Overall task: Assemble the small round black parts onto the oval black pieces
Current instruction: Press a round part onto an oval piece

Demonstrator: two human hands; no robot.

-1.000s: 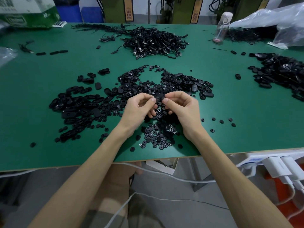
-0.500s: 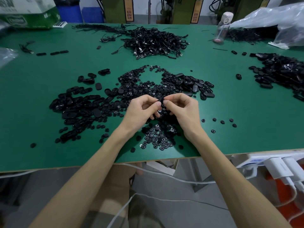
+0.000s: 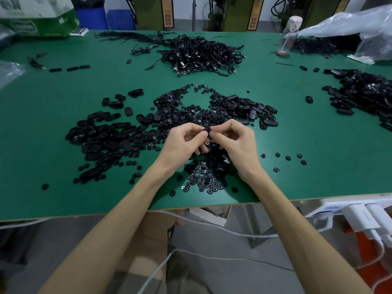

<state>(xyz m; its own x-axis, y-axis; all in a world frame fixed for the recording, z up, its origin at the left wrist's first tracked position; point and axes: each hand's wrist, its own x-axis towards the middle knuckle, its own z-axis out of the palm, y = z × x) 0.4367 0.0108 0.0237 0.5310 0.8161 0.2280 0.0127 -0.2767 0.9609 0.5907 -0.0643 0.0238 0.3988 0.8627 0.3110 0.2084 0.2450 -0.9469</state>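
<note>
Below near edge of table (image 3: 318, 183): white cables (image 3: 212, 228), chargers (image 3: 360, 217) plugged in at right.

On the table between the wrists, close to the edge: heap of round parts (image 3: 203, 181), lying flat and overlapping.

Just above that heap: left hand (image 3: 182, 145) and right hand (image 3: 237, 143) together, fingertips meeting. Both clamped on one black piece (image 3: 207, 130), pinched thumb-to-finger from either side, held off the table. Round part on it or not: can't tell, too small and mostly covered by fingers.

Right of right hand: loose rounds (image 3: 288, 158), a handful, apart from each other.

Left of left hand: wide spread of oval pieces (image 3: 101, 141), with rounds mixed in along its near fringe.

Behind the hands: mixed heap (image 3: 191, 107), mostly rounds, with more ovals bunched at its right end.

Mid-table, further back: cable tangle (image 3: 201, 56), black, connectors sticking out.

Right edge: another black pile (image 3: 364, 92), part type unclear.

Far right: clear bottle (image 3: 288, 37) upright, crumpled plastic bag (image 3: 350, 26) beside it.

Far left corner: green-and-white box (image 3: 38, 20).

Past the table: blue bins (image 3: 106, 18).
</note>
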